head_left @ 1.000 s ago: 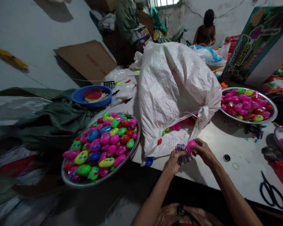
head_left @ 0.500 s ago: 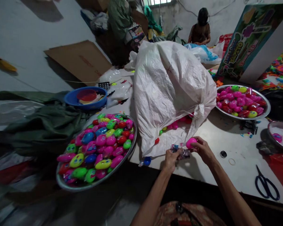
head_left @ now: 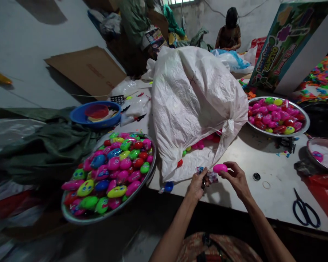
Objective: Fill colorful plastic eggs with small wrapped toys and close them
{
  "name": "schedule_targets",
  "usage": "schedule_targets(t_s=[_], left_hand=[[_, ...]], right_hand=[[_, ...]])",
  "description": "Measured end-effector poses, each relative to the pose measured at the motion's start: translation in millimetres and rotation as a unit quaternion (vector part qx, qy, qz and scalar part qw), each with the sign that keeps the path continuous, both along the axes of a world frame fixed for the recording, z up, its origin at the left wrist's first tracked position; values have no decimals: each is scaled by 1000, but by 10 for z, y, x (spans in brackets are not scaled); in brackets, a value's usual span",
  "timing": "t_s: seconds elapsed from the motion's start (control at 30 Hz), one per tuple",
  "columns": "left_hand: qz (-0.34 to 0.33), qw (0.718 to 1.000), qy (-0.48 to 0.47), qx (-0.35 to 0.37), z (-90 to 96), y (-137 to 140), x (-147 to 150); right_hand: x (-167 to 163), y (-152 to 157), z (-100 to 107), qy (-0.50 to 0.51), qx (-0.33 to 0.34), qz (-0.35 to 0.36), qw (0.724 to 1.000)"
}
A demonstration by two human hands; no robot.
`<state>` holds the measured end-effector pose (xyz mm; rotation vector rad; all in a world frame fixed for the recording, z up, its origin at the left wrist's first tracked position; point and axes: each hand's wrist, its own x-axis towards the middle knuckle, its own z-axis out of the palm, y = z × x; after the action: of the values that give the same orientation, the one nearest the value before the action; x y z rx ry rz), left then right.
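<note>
My right hand [head_left: 236,178] pinches a pink plastic egg [head_left: 220,168] between thumb and fingers, just above the table's front edge. Close beside it on the left, my left hand [head_left: 198,185] is closed on a printed plastic wrapper [head_left: 212,177], part of which sticks out toward the egg. Just beyond both hands lies a big white woven sack [head_left: 199,94], its mouth partly open with pink, red and green eggs showing inside. A small blue cup-like piece [head_left: 168,187] rests at the table edge, left of my left hand.
A metal basin [head_left: 150,174] heaped with wrapped eggs stands at left; another basin [head_left: 306,127] of eggs stands at right. Scissors [head_left: 303,209], a black ring [head_left: 256,177] and a rubber band [head_left: 266,185] lie on the right. A person [head_left: 229,34] sits at the back.
The pink egg has turned to lie more lengthwise in my right hand, beside the wrapper. My left hand stays closed on the wrapper. The whole view has shifted slightly.
</note>
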<state>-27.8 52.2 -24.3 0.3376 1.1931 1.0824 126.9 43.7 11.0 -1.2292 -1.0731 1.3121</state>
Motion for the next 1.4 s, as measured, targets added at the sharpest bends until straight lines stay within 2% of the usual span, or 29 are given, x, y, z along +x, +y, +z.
schedule_targets(t_s=[0.13,0.3,0.47,0.53,0.67,0.77,0.83,0.93,1.03,1.17,1.3,1.4], left_hand=[[9,999,-41,-9,-29,8,15],[-45,993,92,54,13,-16,6],[-91,973,177,118,37,-30,24],[-88,978,153,112,31,-44,67],[-45,996,30,75,24,-69,190],[-10,997,-31,73,36,-72,270],[-14,997,-27,75,47,-74,310],[-38,996,10,76,61,-94,358],[-43,997,10,64,72,-134,399],[-57,997,-13,48,74,-196,450],[-102,993,12,52,60,-250,481],[-126,991,-5,41,52,-248,443]], right_hand=[[33,-70,-18,-36,-1,-7,999],[137,-90,0,-114,4,5,993],[125,-124,-19,-83,-23,57,995],[61,-164,-72,-75,-27,28,996],[-28,-231,-172,-43,-25,-64,997],[-16,-254,-202,26,-45,-41,998],[-2,-276,-216,40,-51,-26,998],[-6,-341,-251,-37,1,-57,998],[-18,-411,-290,-127,71,-91,985],[-15,-409,-320,-130,78,-112,982],[18,-357,-312,-203,150,-101,962],[236,-535,-248,-237,152,-104,954]])
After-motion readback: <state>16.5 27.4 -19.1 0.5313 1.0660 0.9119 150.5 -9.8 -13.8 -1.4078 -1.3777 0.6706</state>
